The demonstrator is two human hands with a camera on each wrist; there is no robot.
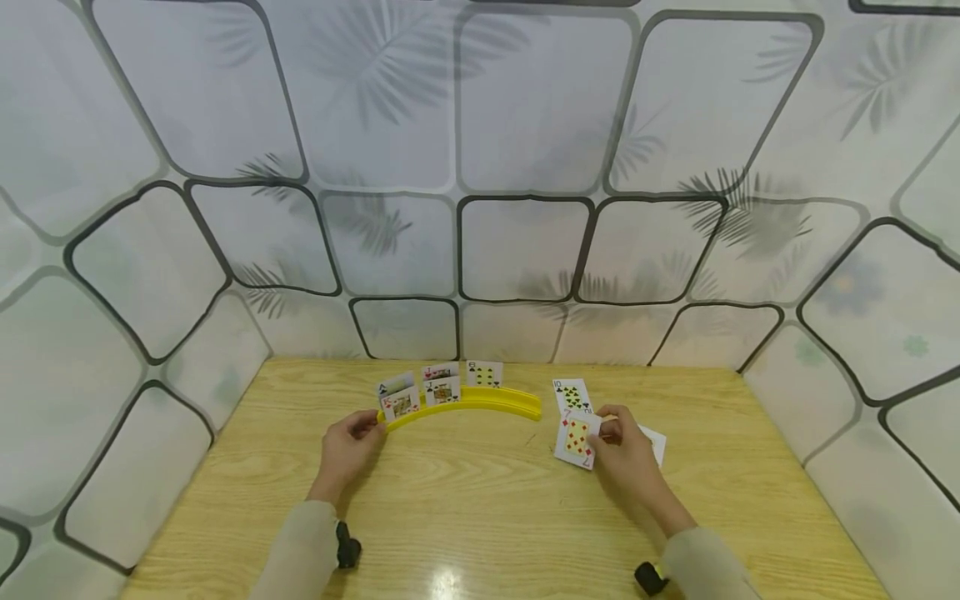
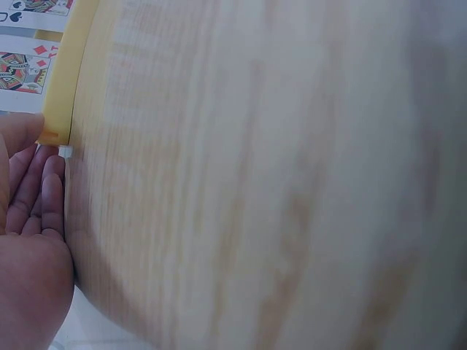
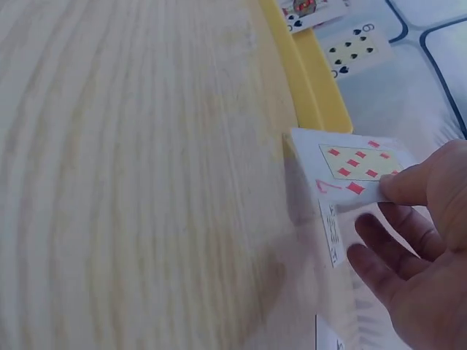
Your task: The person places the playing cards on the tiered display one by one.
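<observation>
We see a seven of diamonds (image 1: 577, 437) held up at the right of the table (image 1: 450, 525), pinched between the thumb and fingers of the right hand (image 1: 626, 454). Its long axis runs near to far, the far end leaning slightly right, and its printed face is turned up toward us. It is white-bordered, with red diamonds on a pale yellow panel and a red numeral at the corner.

To the left, we find the left hand (image 1: 351, 446) gripping the near left end of a yellow card holder (image 1: 519, 403), thumb on its edge and fingers bent beneath. The glossy, grooved rack lies lengthwise from left to right, its middle bowing toward the far side.

Cards stand in it, faces toward us: a diamond face card (image 1: 400, 404) before a black ace (image 1: 384, 388), a black face card (image 1: 442, 390) before a red face card (image 1: 440, 369), and a spade number card (image 1: 483, 373). Just beyond the seven lies a black ten (image 1: 572, 395), partly covered in our view; another white card (image 1: 656, 443) shows beside the right hand.
</observation>
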